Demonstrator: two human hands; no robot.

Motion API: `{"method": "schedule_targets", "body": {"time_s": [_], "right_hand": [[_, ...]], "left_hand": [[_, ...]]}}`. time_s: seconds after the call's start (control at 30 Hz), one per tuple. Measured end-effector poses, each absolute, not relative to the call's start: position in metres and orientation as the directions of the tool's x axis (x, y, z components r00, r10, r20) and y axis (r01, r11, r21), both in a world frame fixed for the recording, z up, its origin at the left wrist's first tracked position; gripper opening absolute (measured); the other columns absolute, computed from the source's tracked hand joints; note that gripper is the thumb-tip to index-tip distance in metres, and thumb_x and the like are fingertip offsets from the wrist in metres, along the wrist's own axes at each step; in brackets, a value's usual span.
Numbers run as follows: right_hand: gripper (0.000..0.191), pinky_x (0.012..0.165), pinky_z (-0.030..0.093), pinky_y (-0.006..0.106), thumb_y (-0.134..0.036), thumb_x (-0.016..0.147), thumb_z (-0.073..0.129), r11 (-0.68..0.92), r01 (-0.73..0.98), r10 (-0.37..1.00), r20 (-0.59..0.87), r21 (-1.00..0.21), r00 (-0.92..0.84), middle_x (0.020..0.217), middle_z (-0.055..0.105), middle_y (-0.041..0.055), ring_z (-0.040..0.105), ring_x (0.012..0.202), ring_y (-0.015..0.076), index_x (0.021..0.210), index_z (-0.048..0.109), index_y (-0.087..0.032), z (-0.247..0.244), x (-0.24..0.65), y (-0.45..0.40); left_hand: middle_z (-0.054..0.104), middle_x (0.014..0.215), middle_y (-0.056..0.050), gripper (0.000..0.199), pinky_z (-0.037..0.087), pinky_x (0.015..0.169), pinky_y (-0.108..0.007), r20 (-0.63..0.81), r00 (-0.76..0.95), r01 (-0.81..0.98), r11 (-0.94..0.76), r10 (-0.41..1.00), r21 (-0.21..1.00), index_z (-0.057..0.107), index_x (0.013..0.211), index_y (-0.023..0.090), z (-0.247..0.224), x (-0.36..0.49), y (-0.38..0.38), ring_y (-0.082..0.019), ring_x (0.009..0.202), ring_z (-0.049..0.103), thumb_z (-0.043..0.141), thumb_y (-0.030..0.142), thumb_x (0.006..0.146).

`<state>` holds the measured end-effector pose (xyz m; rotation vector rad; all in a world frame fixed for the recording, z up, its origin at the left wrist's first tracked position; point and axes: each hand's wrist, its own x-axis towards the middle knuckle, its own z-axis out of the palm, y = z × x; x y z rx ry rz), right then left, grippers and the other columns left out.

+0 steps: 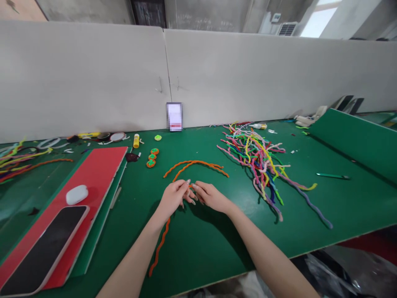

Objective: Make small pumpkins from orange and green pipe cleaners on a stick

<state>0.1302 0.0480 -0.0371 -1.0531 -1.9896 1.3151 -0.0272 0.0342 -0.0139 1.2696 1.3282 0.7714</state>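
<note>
My left hand (177,194) and my right hand (212,196) meet just above the middle of the green table, fingertips pinched together. Between them is a bit of an orange pipe cleaner (160,247), whose long tail trails from under my left hand toward the table's front edge. Just beyond my fingers, two more orange pipe cleaners (198,162) lie curved on the table. To their left rest three small orange coils with green centres (152,157) in a row. The held end is mostly hidden by my fingers.
A heap of coloured pipe cleaners (262,155) lies at the right, a green cutter knife (333,176) beyond it. On the left, red board (102,174) carries a phone (46,252) and a white case (77,194). A glue stick (136,141) stands behind; a lit screen (175,117) leans on the partition.
</note>
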Motion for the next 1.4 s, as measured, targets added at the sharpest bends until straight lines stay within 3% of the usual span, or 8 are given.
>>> {"method": "schedule_targets", "body": {"time_s": [0.3, 0.53, 0.67, 0.77, 0.9, 1.03, 1.2, 1.4], "right_hand": [[0.036, 0.05, 0.028, 0.021, -0.041, 0.088, 0.031, 0.271, 0.349, 0.913, 0.125, -0.897, -0.388, 0.052, 0.035, -0.005, 0.033, 0.05, 0.0087, 0.061, 0.036, -0.019, -0.04, 0.123, 0.047], [0.039, 0.045, 0.029, 0.022, -0.048, 0.085, 0.034, 0.165, 0.194, 0.982, 0.142, -0.967, -0.123, 0.047, 0.033, -0.0054, 0.032, 0.043, 0.0081, 0.059, 0.033, -0.02, -0.036, 0.13, 0.057], [0.04, 0.041, 0.027, 0.022, -0.05, 0.084, 0.037, 0.122, -0.014, 0.979, 0.122, -0.992, -0.165, 0.044, 0.035, -0.0061, 0.032, 0.038, 0.0068, 0.058, 0.035, -0.02, -0.031, 0.133, 0.058], [0.041, 0.039, 0.022, 0.021, -0.05, 0.082, 0.041, 0.069, -0.153, 0.982, 0.094, -0.986, -0.165, 0.042, 0.031, -0.0075, 0.026, 0.036, 0.0056, 0.057, 0.034, -0.019, -0.029, 0.131, 0.056], [0.038, 0.036, 0.015, 0.021, -0.049, 0.081, 0.045, -0.079, -0.345, 0.969, 0.009, -0.935, -0.248, 0.041, 0.027, -0.0091, 0.019, 0.034, 0.0044, 0.06, 0.035, -0.019, -0.025, 0.132, 0.054], [0.036, 0.035, 0.012, 0.021, -0.048, 0.081, 0.044, -0.19, -0.46, 0.931, -0.011, -0.867, -0.365, 0.036, 0.022, -0.0109, 0.012, 0.03, 0.0044, 0.061, 0.035, -0.02, -0.022, 0.138, 0.054], [0.037, 0.035, 0.015, 0.021, -0.044, 0.082, 0.039, -0.301, -0.422, 0.856, -0.047, -0.855, -0.515, 0.031, 0.014, -0.0111, 0.011, 0.028, 0.0048, 0.055, 0.028, -0.02, -0.023, 0.148, 0.053], [0.04, 0.036, 0.012, 0.021, -0.041, 0.079, 0.049, -0.311, -0.265, 0.676, -0.017, -0.913, -0.736, 0.035, 0.021, -0.0103, 0.016, 0.03, 0.003, 0.05, 0.032, -0.018, -0.023, 0.151, 0.05]], "left_hand": [[0.061, 0.068, -0.003, 0.032, 0.037, 0.062, -0.024, 0.063, 0.226, 0.64, -0.197, 0.972, 0.743, 0.055, 0.07, 0.021, -0.003, -0.021, 0.018, -0.016, 0.063, 0.055, 0.034, 0.04, 0.085], [0.062, 0.08, -0.009, 0.036, 0.037, 0.062, -0.025, -0.054, 0.269, 0.771, -0.182, 0.962, 0.61, 0.049, 0.115, 0.021, -0.015, -0.005, 0.014, -0.021, 0.071, 0.058, 0.033, 0.034, 0.086], [0.062, 0.083, -0.007, 0.037, 0.035, 0.058, -0.024, -0.058, 0.288, 0.783, -0.2, 0.956, 0.588, 0.046, 0.117, 0.024, -0.016, -0.003, 0.014, -0.02, 0.071, 0.058, 0.027, 0.033, 0.088], [0.056, 0.069, -0.003, 0.032, 0.03, 0.053, -0.024, -0.057, 0.329, 0.758, -0.227, 0.943, 0.611, 0.051, 0.106, 0.025, -0.013, -0.006, 0.015, -0.017, 0.059, 0.054, 0.028, 0.037, 0.087], [0.039, 0.051, 0.004, 0.03, 0.028, 0.048, -0.022, -0.115, 0.382, 0.55, -0.126, 0.917, 0.825, 0.048, 0.074, 0.021, -0.008, -0.008, 0.016, -0.011, 0.045, 0.038, 0.031, 0.042, 0.086], [0.033, 0.046, 0.006, 0.035, 0.023, 0.04, -0.019, -0.194, 0.435, 0.191, 0.12, 0.879, 0.974, 0.04, 0.066, 0.019, -0.004, -0.009, 0.017, -0.007, 0.04, 0.027, 0.032, 0.047, 0.085], [0.021, 0.037, 0.01, 0.035, 0.018, 0.035, -0.017, -0.228, 0.49, -0.171, 0.349, 0.842, 0.921, 0.035, 0.063, 0.019, -0.011, -0.015, 0.023, -0.004, 0.03, 0.017, 0.035, 0.046, 0.085], [0.017, 0.036, 0.011, 0.032, 0.016, 0.033, -0.016, -0.264, 0.444, -0.35, 0.437, 0.856, 0.829, 0.036, 0.063, 0.018, -0.013, -0.022, 0.03, -0.003, 0.03, 0.014, 0.043, 0.041, 0.083]]}}
